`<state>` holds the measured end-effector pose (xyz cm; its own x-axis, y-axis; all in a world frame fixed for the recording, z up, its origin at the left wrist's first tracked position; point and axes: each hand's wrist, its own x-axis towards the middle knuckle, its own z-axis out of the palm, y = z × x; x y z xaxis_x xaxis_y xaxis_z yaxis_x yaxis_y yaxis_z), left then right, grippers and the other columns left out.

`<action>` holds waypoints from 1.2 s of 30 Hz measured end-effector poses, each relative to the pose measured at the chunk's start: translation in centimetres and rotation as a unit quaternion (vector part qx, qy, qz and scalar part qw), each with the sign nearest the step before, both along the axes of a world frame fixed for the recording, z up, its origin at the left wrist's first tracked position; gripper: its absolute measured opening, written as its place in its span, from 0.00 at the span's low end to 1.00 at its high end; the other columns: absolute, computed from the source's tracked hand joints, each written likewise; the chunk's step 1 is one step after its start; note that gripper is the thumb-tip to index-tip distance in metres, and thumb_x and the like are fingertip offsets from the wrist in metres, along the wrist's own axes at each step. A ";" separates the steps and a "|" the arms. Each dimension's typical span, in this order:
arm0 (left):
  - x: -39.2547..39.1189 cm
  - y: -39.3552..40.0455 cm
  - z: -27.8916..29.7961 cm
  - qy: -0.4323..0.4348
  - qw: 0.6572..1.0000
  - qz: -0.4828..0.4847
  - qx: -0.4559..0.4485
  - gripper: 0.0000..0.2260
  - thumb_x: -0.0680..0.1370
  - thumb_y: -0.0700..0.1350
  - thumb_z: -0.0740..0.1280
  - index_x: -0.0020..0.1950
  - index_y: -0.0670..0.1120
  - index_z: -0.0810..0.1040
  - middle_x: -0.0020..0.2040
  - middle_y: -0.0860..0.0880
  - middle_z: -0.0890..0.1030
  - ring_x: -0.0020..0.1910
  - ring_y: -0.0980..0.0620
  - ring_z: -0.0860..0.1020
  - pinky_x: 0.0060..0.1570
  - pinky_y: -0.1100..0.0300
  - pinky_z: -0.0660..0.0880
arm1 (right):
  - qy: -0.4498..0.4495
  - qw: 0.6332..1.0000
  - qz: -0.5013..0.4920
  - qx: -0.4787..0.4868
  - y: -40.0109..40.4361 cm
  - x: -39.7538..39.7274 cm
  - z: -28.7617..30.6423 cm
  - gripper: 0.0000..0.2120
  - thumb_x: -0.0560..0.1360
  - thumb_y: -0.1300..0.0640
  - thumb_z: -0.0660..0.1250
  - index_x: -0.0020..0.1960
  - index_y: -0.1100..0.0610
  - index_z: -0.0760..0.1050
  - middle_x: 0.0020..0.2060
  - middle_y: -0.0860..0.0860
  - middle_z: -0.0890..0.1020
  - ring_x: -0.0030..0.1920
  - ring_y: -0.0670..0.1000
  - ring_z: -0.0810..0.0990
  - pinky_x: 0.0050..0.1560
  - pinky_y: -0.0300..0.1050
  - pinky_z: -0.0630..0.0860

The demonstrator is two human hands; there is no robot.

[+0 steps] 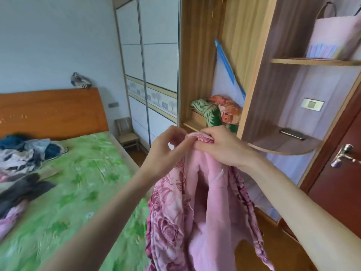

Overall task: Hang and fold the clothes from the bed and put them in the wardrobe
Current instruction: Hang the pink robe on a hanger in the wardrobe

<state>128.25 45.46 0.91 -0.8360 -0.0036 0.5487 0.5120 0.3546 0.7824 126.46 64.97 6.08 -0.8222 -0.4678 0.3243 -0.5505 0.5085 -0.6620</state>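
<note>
A pink garment with a dark rose print and plain pink lining (197,208) hangs in front of me, held up by its top edge. My right hand (220,145) grips the bunched top of it. My left hand (166,151) pinches the same edge just to the left, fingers curled. To the left lies the bed with a green sheet (82,182). A pile of mixed clothes (25,155) sits at its far left, with a dark garment (23,190) and a pink one (9,218) nearer. The open wardrobe section (211,79) stands behind the garment.
White sliding wardrobe doors (150,61) are shut at centre. Folded green and orange blankets (216,112) fill the open section's shelf. Curved side shelves hold a phone (293,133) and a pink bag (330,34). A brown door with a handle (341,155) is at right. A small wooden chair (127,133) stands by the bed.
</note>
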 end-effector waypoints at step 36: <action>3.7 2.9 -7.4 0.006 0.999 0.013 -0.030 0.12 0.79 0.34 0.72 0.58 0.49 0.82 0.50 0.59 0.86 0.52 0.57 0.84 0.51 0.66 0.77 | 0.036 0.997 0.015 0.072 7.2 -1.2 -10.0 0.18 0.79 0.50 0.73 0.67 0.39 0.76 0.61 0.26 0.76 0.66 0.33 0.73 0.61 0.27 0.69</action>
